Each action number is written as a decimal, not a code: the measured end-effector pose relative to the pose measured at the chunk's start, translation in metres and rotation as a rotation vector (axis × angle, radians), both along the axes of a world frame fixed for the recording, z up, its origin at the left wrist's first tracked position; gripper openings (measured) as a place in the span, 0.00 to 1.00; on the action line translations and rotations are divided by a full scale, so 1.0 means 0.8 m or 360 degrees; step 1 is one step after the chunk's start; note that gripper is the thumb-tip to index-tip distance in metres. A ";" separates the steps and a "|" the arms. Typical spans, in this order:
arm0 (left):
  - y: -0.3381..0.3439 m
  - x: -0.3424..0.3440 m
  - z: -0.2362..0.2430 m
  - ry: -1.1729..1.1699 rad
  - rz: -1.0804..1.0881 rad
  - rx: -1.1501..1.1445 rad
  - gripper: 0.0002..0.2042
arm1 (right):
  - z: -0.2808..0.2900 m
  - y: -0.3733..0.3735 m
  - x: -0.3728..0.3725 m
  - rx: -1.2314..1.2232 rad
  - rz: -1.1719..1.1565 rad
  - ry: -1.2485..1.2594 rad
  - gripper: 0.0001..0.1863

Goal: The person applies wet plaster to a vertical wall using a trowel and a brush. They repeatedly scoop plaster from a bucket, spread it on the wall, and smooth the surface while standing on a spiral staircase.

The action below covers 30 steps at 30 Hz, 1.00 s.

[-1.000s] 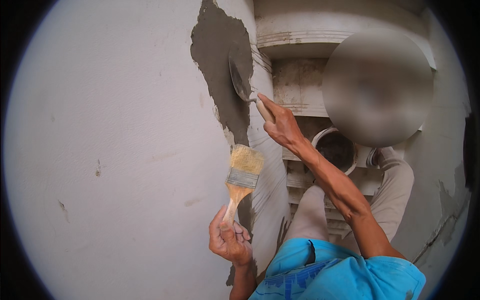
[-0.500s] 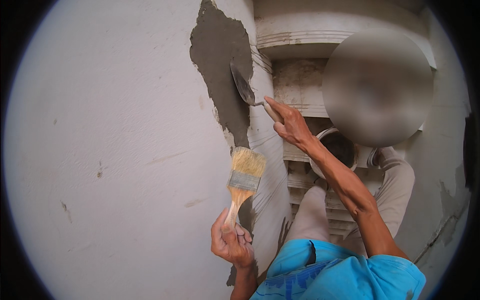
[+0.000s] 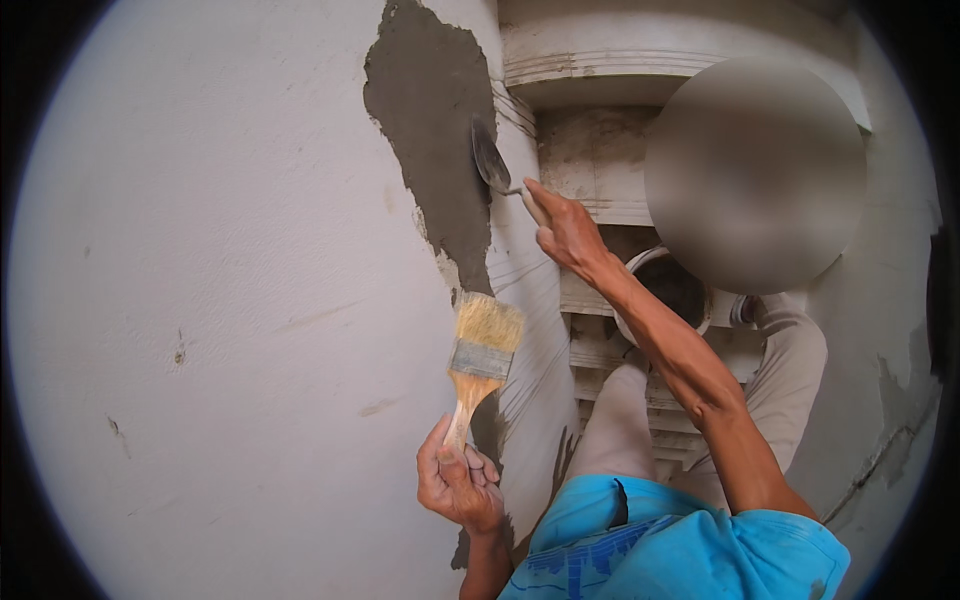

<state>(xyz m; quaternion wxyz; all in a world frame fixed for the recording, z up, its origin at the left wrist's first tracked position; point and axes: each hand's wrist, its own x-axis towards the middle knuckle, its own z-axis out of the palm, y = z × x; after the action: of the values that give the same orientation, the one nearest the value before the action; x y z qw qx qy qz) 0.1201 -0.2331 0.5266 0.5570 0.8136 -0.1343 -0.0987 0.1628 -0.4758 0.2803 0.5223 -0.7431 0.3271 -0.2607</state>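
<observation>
Here, right hand [image 3: 572, 237]: the fingers are closed around the pale handle of a mason's trowel [image 3: 488, 160], and the index finger lies extended along it.
Left hand [image 3: 462, 485]: the thumb and the fingers grip the wooden handle of a flat paintbrush [image 3: 484, 348], close to its lower end.
Trowel: its dark leaf-shaped blade is at ten to eleven o'clock from the right hand, over the right border of the wide mortar patch [image 3: 425, 95]; how firmly it presses, I cannot tell.
Paintbrush: it stands nearly upright, the yellowish bristles turned a little past twelve o'clock, in front of the narrow part of the mortar.
Mortar: grey and ragged at the edge, widest at twelve o'clock from the left hand, then thin behind the brush.
Wall [image 3: 220, 250]: whitish and scuffed, it fills the view toward nine o'clock.
Bucket [image 3: 708, 308]: at four o'clock from the right hand, with dark content, partly hidden by the right forearm.
Steps [image 3: 590, 150]: pale, stained, at one and five o'clock from the right hand, partly under a round blur.
T-shirt [image 3: 690, 560]: turquoise, at five o'clock of the view.
</observation>
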 end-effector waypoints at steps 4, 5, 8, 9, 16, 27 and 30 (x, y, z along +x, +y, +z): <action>-0.006 0.001 0.001 -0.0015 -0.0056 -0.0013 0.20 | 0.015 -0.009 -0.023 0.0163 -0.0031 -0.0103 0.37; -0.008 0.001 0.001 -0.0023 -0.0057 -0.0014 0.20 | 0.022 -0.016 -0.017 0.0196 -0.0097 -0.0109 0.37; -0.008 0.002 0.002 -0.0047 -0.0045 -0.0016 0.20 | 0.036 -0.035 0.006 0.0296 -0.0138 -0.0112 0.37; -0.006 0.003 0.003 -0.0052 -0.0042 -0.0021 0.20 | 0.038 -0.037 0.013 0.0328 -0.0127 -0.0108 0.36; 0.003 0.005 -0.003 -0.0009 -0.0018 -0.0042 0.20 | 0.057 0.045 -0.001 0.0123 -0.0041 -0.0192 0.38; 0.001 0.007 0.003 -0.0026 -0.0033 -0.0080 0.21 | 0.042 0.007 0.021 0.0119 -0.0174 -0.0256 0.40; 0.002 0.006 0.004 -0.0017 0.0005 -0.0083 0.21 | 0.049 0.041 0.001 0.0077 -0.0052 -0.0331 0.40</action>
<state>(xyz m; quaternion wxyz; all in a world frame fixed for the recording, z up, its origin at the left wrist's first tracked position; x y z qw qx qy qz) 0.1249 -0.2315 0.5301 0.5774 0.7996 -0.1386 -0.0899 0.1633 -0.4428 0.3192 0.5670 -0.6938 0.2892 -0.3369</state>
